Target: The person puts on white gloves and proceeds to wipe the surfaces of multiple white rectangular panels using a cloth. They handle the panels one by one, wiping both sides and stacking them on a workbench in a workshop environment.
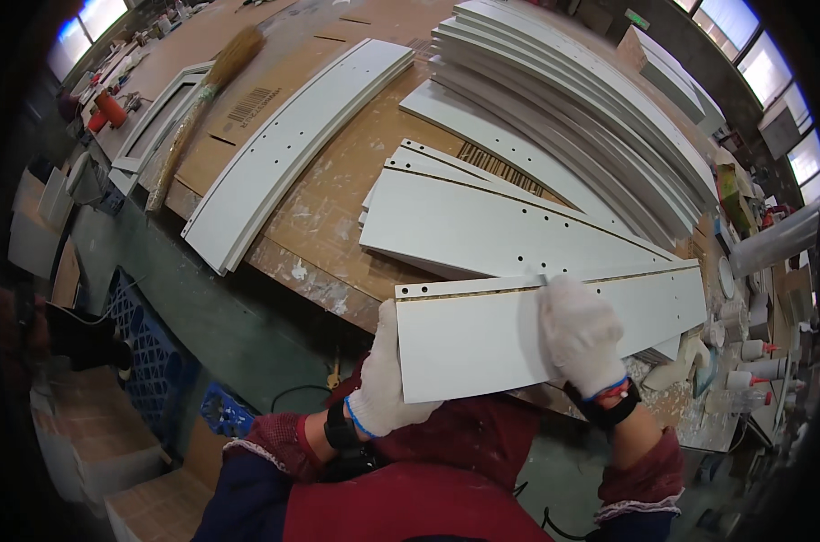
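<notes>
A white drilled panel (pixel 473 348) with a groove along its far edge lies across the near side of the table, its left end jutting over the edge. My left hand (pixel 385 384), in a white glove, is closed around that left end. On the panel's face, by the groove, rests my gloved right hand (pixel 580 330), its fingers curled together. A small greyish tip shows at these fingers; what it belongs to is hidden. Just beyond lies another grooved white panel (pixel 482 217), on top of more panels, partly covered by the one I hold.
A tall stack of white panels (pixel 554 81) stands at the far right. More panels (pixel 293 144) lie left on the cardboard-covered table (pixel 293 226), near a broom (pixel 189 135). Bottles (pixel 744 379) crowd the right edge. A blue plastic crate (pixel 144 334) is on the floor.
</notes>
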`<state>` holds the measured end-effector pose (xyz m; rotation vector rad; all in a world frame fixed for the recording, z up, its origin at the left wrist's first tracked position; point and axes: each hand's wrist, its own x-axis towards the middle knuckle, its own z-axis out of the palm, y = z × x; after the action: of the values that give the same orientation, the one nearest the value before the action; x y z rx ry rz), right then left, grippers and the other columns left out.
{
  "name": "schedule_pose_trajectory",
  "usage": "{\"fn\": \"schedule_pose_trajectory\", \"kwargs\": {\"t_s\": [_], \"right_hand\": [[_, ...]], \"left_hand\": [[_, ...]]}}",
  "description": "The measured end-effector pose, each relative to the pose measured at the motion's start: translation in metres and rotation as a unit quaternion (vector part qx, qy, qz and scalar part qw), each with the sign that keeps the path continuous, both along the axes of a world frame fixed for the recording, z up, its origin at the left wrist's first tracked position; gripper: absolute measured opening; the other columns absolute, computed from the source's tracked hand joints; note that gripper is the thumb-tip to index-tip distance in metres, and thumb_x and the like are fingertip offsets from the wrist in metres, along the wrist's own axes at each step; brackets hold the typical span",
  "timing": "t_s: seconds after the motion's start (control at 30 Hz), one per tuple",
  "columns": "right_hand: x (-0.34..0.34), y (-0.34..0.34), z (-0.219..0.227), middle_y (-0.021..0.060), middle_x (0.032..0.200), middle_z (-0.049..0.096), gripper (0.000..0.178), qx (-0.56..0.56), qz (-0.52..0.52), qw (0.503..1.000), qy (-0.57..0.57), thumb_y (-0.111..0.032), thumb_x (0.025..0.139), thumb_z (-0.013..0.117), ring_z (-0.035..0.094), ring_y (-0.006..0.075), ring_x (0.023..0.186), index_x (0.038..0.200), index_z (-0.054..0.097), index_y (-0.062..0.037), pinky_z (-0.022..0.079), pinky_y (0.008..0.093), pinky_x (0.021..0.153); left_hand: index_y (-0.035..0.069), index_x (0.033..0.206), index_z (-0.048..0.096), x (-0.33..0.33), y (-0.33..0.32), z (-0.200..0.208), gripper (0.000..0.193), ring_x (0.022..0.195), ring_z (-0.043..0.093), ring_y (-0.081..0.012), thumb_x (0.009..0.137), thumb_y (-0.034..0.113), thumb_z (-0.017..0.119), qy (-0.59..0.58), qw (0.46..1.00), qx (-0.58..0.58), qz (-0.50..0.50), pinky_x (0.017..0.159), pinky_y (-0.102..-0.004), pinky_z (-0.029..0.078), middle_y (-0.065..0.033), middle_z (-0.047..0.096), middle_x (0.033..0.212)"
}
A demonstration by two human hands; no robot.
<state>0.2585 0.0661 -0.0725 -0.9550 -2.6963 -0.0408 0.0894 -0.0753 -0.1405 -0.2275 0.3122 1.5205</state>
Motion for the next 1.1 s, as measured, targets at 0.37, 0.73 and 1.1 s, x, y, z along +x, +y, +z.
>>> {"fn": "schedule_pose_trajectory", "kwargs": {"t_s": [0.37,0.73,1.1], "right_hand": [[0.0,-0.046,0.011,0.0116,0.071,0.064,0.017,-0.163,-0.192,0.961,0.112,-0.02,0.093,0.054,0.064,0.0254,0.06,0.09,0.063,-0.006,0.049,0.0362,0.053],[-0.025,-0.115,0.013,0.0085,0.067,0.059,0.017,-0.218,0.08,0.973,0.005,-0.029,0.088,0.06,0.061,0.0256,0.058,0.083,0.063,-0.013,0.047,0.0353,0.051],[0.076,0.046,0.006,0.0189,0.081,0.064,0.033,-0.047,-0.319,0.938,-0.127,-0.036,0.094,0.045,0.063,0.0383,0.076,0.088,0.055,-0.0056,0.049,0.0479,0.063]], "left_hand": [[0.01,0.138,0.037,-0.003,-0.002,-0.01,0.059,0.121,0.049,-0.0225,0.099,0.053,0.026,0.289,0.954,0.083,0.015,0.101,-0.0379,0.042,-0.011,0.051,0.13],[0.003,0.138,0.033,-0.008,0.002,-0.004,0.051,0.119,0.051,-0.0237,0.1,0.036,0.041,0.633,0.764,0.112,0.046,0.103,-0.0367,0.04,-0.0118,0.051,0.131],[-0.003,0.139,0.024,0.0,0.0,-0.014,0.056,0.114,0.054,-0.0219,0.094,0.014,0.054,0.713,0.688,0.132,0.037,0.1,-0.0328,0.04,-0.0128,0.053,0.126]]}}
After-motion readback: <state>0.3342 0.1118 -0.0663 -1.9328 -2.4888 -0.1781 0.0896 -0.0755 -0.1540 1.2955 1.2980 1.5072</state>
